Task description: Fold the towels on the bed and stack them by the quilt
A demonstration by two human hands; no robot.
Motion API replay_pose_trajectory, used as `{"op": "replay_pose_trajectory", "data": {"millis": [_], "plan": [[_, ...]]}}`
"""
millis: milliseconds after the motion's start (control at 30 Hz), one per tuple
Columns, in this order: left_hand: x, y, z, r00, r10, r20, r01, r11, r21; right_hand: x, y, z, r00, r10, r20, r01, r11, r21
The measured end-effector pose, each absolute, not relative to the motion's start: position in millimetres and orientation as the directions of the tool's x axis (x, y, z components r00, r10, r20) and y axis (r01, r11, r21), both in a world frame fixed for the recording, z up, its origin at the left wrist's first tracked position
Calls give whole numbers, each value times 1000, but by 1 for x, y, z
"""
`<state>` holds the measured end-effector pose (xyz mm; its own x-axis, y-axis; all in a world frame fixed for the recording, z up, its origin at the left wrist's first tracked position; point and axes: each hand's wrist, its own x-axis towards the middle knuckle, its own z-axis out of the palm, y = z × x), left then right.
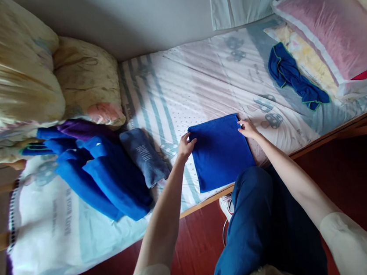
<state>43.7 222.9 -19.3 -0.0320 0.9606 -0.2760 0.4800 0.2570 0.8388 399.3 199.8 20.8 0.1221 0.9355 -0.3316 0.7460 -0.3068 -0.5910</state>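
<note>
A dark blue cloth (pixel 222 153), folded into a flat square, lies on the bed near its front edge. At the cloth's upper left edge is my left hand (pixel 186 146), its thumb and fingers closed on the border. My right hand (pixel 249 128) pinches the opposite edge near the upper right corner. Between both hands the cloth looks smooth, with a seam along its far side. My knee covers part of the near right corner.
Left of the cloth lie a grey-blue pouch-like cushion (pixel 146 157) and several folded blue cloths (pixel 115 176). A crumpled blue cloth (pixel 292 74) with green edging rests by the pink pillow (pixel 333 27). Large bundled bedding (pixel 6 69) fills the left end. The wooden bed rail (pixel 207 200) borders the front.
</note>
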Motion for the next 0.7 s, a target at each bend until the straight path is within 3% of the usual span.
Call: {"op": "replay_pose_trajectory", "data": {"millis": [133, 400, 700], "plan": [[49, 237, -24, -55, 938, -341, 459, 327, 826, 397, 215, 24, 125, 938, -324, 798, -289, -528], [43, 248, -24, -6, 936, -351, 512, 304, 803, 397, 230, 19, 68, 945, -320, 847, -224, -482], [45, 254, -20, 29, 969, -246, 630, 173, 757, 406, 245, 10, 84, 948, -307, 838, -233, -493]]}}
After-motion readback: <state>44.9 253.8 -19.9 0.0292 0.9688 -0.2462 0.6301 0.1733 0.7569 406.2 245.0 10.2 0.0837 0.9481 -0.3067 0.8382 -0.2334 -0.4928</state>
